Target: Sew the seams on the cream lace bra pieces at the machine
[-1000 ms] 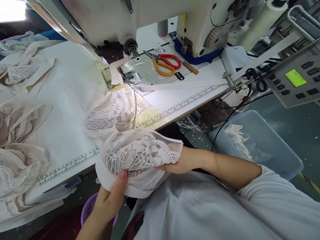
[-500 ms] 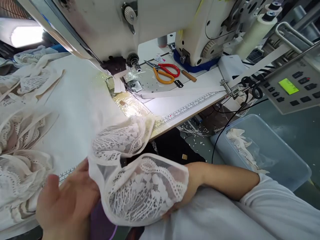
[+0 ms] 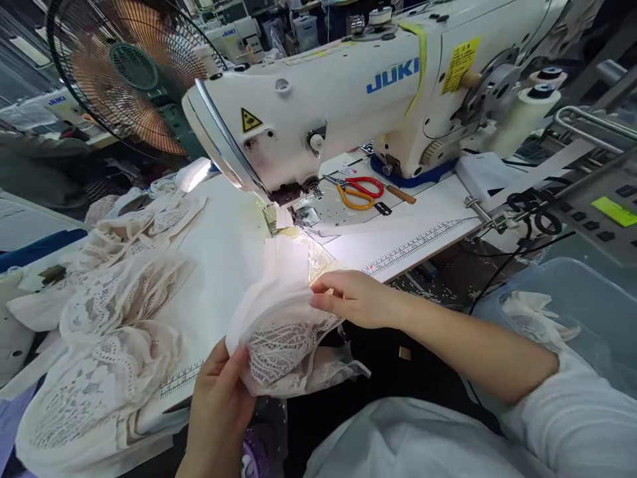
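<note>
Hands both grip the lace piece [image 3: 279,332] at the desk [image 3: 219,265] edge: your left hand [image 3: 219,405] pinches its lower edge, your right hand [image 3: 353,300] its top, below the sewing machine [image 3: 318,113].

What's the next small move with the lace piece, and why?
Probably slide the lace piece forward toward the presser foot. Both hands grip it, left hand at its near edge, right hand at its top, and it lies just short of the lit needle area.
</note>
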Demonstrator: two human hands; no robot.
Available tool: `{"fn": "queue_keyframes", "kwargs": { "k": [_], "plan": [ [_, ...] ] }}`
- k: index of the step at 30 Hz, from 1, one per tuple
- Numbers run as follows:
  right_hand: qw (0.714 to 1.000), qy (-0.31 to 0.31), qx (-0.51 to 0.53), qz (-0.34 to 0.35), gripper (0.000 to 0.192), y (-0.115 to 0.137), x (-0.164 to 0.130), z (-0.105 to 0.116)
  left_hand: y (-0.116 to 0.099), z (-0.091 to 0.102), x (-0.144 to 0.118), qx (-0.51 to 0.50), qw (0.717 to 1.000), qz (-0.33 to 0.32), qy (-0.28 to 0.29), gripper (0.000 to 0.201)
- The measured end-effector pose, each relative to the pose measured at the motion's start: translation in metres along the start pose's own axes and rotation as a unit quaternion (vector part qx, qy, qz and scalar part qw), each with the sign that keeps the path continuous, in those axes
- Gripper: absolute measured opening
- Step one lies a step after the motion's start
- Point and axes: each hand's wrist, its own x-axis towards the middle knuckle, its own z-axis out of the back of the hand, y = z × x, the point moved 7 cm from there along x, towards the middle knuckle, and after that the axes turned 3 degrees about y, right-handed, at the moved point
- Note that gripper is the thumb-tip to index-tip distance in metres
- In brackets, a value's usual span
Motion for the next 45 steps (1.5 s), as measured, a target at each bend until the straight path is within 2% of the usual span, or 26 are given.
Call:
{"fn": "queue_keyframes", "kwargs": {
  "k": [2, 5, 8, 12, 14, 21, 26, 28, 30, 33, 35, 38, 41, 43, 45],
  "plan": [
    [0.999, 0.038, 0.021, 0.006, 0.031, 0.001, 0.014, -0.013, 0.003, -0.006, -0.004, 0.002, 0.999, 0.020, 0.030, 0.048],
    [0.995, 0.055, 0.069, 0.038, 0.035, -0.002, 0.025, -0.022, 0.005, -0.008, -0.006, 0.030, 0.996, 0.038, 0.069, 0.048],
    [0.989, 0.101, 0.102, 0.044, 0.030, -0.009, 0.026, -0.027, 0.004, -0.005, 0.002, 0.143, 0.983, 0.008, 0.111, 0.042],
    [0.990, 0.111, 0.079, 0.041, 0.026, -0.009, 0.027, -0.025, 0.001, -0.013, 0.015, 0.349, 0.917, -0.064, 0.181, 0.038],
    [0.991, 0.114, 0.066, 0.036, 0.024, -0.007, 0.028, -0.025, 0.000, -0.022, 0.018, 0.401, 0.890, -0.078, 0.204, 0.040],
    [0.993, 0.106, 0.026, 0.034, 0.025, -0.005, 0.031, -0.027, -0.009, -0.058, 0.021, 0.436, 0.866, -0.098, 0.224, 0.033],
    [0.995, 0.090, -0.001, 0.046, 0.026, -0.004, 0.036, -0.030, -0.016, -0.069, 0.022, 0.447, 0.864, -0.102, 0.209, 0.036],
    [0.997, 0.068, -0.011, 0.046, 0.025, -0.005, 0.036, -0.031, -0.015, -0.069, 0.020, 0.426, 0.876, -0.086, 0.210, 0.033],
    [0.999, 0.023, -0.010, 0.037, 0.024, -0.009, 0.034, -0.026, -0.010, -0.065, 0.016, 0.371, 0.903, -0.054, 0.209, 0.030],
    [0.998, -0.051, 0.003, 0.020, 0.020, -0.014, 0.023, -0.016, 0.007, -0.056, 0.006, 0.229, 0.957, 0.018, 0.179, 0.035],
    [0.997, -0.078, -0.024, -0.002, 0.017, -0.015, 0.014, -0.010, 0.024, -0.056, -0.003, 0.125, 0.974, 0.094, 0.166, 0.043],
    [0.988, -0.093, -0.112, -0.058, 0.014, -0.016, 0.000, -0.003, 0.045, -0.067, -0.019, 0.002, 0.961, 0.208, 0.183, 0.051],
    [0.980, -0.102, -0.143, -0.090, 0.038, -0.022, -0.020, 0.010, 0.047, -0.080, -0.027, -0.072, 0.942, 0.260, 0.200, 0.046],
    [0.976, -0.155, -0.124, -0.086, 0.045, -0.029, -0.042, 0.028, 0.042, -0.083, -0.026, -0.101, 0.939, 0.268, 0.191, 0.038],
    [0.963, -0.237, -0.096, -0.081, 0.040, -0.038, -0.069, 0.048, 0.036, -0.084, -0.022, -0.119, 0.941, 0.266, 0.172, 0.029]
  ]
}}
